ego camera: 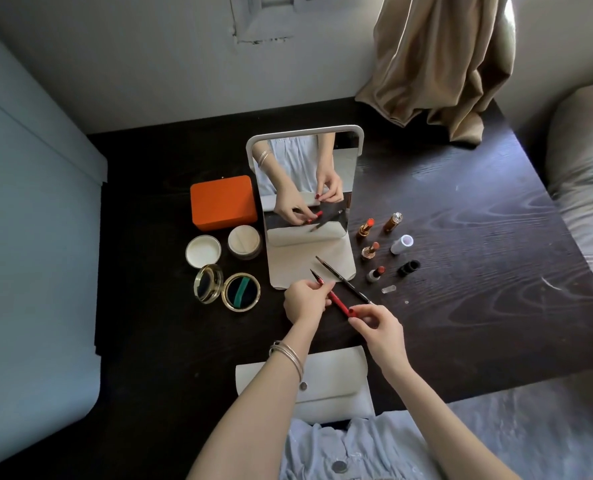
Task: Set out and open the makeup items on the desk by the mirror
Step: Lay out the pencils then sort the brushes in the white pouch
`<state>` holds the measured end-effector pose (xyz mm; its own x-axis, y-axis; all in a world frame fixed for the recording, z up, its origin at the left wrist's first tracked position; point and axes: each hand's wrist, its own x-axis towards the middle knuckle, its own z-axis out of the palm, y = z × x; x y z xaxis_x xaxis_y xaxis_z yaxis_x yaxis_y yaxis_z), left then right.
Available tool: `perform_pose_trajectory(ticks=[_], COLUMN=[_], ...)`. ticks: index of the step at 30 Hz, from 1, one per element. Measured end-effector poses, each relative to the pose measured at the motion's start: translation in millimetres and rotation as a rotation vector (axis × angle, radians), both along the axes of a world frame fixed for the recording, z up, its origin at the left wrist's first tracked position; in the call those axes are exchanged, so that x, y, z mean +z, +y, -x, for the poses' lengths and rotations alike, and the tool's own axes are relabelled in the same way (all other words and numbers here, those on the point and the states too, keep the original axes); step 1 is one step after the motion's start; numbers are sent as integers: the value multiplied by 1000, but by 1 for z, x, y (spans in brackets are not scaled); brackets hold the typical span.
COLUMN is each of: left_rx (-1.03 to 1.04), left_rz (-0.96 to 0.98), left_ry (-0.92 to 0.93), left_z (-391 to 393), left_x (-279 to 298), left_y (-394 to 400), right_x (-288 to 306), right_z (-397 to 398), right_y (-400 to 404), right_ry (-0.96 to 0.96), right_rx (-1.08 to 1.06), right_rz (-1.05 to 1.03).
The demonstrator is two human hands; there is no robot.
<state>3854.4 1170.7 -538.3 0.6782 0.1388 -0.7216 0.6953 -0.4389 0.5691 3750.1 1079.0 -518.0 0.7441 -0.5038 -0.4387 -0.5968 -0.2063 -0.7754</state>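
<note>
- Head view: a dark wood tabletop (461, 237) against a pale wall, a tan curtain (444, 64) draped onto its far corner and a bed (586, 188) off to the right.
- Left hand (303, 299) pinches the red pencil (336, 301) near its pointed end; right hand (378, 323) pinches the red piece at the pencil's near end, seemingly a cap. Both grips are closed on it, held just above the tabletop.
- Just beyond the grip a dark pencil (343, 280) lies partly on the mirror (305, 188) base. To the right of the grip stand three opened lipsticks (366, 227) with loose caps (401, 244) farther right. To the left of the grip sit an open compact (227, 289), a powder jar (243, 241) with its lid (203, 251) off, and an orange box (223, 201). A white pouch (322, 382) lies under the forearms.
- Judgement: the pencil is light, stiff and slim, likely smooth, with a fragile tip. Best held mid-barrel, well clear of the point, while the cap is pulled straight along the axis; bending could snap the core.
- Most items look already opened.
</note>
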Motion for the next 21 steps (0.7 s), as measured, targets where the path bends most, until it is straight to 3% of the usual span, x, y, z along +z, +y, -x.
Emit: perform_pose_trajectory(ticks=[21], left_rx=[-23], left_rz=[-35], left_ry=[23], left_z=[0], left_x=[0], left_y=[1], right_x=[-9], right_z=[18], right_y=[-9], right_ry=[-22], right_rx=[-139], right_rz=[126])
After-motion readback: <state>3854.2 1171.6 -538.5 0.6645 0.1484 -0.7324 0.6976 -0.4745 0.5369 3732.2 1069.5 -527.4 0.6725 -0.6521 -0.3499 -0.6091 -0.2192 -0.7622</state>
